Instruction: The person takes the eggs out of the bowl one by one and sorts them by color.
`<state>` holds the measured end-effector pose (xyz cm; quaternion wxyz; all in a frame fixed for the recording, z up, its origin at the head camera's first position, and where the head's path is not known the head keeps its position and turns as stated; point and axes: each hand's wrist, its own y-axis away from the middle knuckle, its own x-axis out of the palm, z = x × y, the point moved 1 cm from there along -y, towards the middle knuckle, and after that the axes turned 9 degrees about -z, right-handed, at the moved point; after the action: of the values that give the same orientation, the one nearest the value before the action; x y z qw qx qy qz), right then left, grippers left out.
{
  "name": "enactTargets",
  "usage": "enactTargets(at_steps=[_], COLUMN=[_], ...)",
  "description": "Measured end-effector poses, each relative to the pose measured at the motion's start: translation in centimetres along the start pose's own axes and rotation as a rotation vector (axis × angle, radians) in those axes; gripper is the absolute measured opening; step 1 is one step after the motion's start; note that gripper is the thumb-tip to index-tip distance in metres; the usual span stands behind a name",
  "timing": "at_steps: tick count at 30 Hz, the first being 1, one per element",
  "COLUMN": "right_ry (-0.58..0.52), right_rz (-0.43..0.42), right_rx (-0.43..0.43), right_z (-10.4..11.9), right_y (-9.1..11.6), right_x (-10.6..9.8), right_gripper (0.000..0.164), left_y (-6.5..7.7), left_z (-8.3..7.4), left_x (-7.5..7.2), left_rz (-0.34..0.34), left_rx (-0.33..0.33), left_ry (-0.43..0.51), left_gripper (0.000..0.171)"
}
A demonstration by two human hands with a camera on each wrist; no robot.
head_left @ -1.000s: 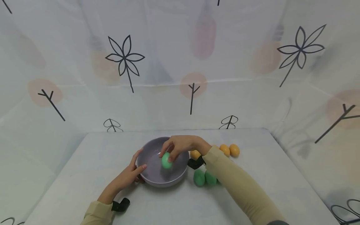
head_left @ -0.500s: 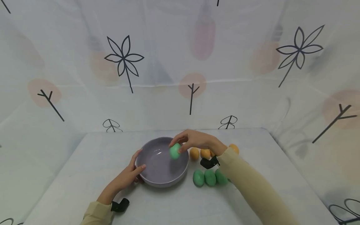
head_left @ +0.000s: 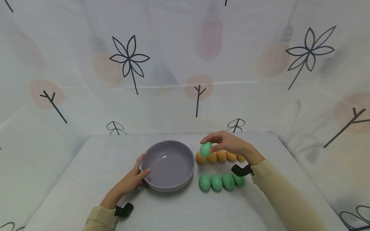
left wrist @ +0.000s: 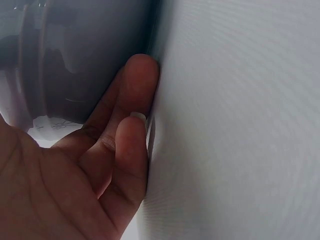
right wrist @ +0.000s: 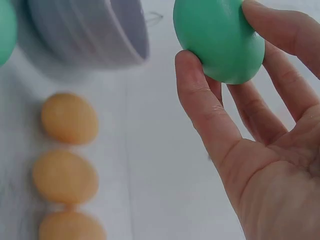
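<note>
My right hand [head_left: 228,143] pinches a light green egg [head_left: 206,149] between thumb and fingertips, held above the left end of a row of orange-yellow eggs [head_left: 221,156]. In the right wrist view the green egg [right wrist: 220,37] shows large, with the fingers around its lower side. A greyish-purple bowl [head_left: 167,166] stands left of the eggs, its inside bare. At the bowl's left side my left hand [head_left: 133,177] holds it, thumb over the rim. The left wrist view shows that hand's fingers [left wrist: 132,155] low against the outer wall, close to the tabletop.
Several green eggs [head_left: 216,183] lie in a row on the white table [head_left: 173,211], nearer than the orange-yellow row and right of the bowl. A white patterned cloth [head_left: 162,109] rises behind the table's back edge and at both sides.
My right hand has moved right with the green egg, from over the bowl to over the orange-yellow eggs, uncovering both rows. The left hand and the bowl have stayed in place.
</note>
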<state>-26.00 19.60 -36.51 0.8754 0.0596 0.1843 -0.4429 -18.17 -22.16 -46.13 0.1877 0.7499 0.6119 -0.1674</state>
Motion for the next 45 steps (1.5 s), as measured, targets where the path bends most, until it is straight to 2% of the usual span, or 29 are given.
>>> enactTargets(at_steps=[12, 20, 29, 32, 39, 45], right_ry=[0.031, 0.040, 0.133, 0.119, 0.004, 0.068], right_rz=[-0.147, -0.217, -0.240, -0.214, -0.181, -0.195], right_rx=[0.088, 0.135, 0.225, 0.255, 0.311, 0.285], right_z=[-3.4, -5.2, -6.7, -7.1, -7.7, -7.6], right_y=[6.5, 10.2, 13.2, 13.9, 14.9, 15.6], right_x=[-4.4, -6.1, -6.5, -6.4, -6.0, -5.4], right_gripper=[0.037, 0.042, 0.044, 0.042, 0.042, 0.053], left_y=[-0.2, -0.3, -0.3, -0.3, -0.4, -0.4], left_z=[0.3, 0.3, 0.2, 0.2, 0.3, 0.2], left_x=[0.3, 0.2, 0.2, 0.2, 0.2, 0.2], left_rz=[-0.013, -0.019, -0.024, -0.020, -0.024, -0.023], left_rx=[-0.007, -0.020, -0.028, -0.029, -0.026, -0.028], left_ry=[-0.011, -0.012, -0.013, -0.012, -0.020, -0.012], left_gripper=[0.075, 0.075, 0.075, 0.075, 0.074, 0.074])
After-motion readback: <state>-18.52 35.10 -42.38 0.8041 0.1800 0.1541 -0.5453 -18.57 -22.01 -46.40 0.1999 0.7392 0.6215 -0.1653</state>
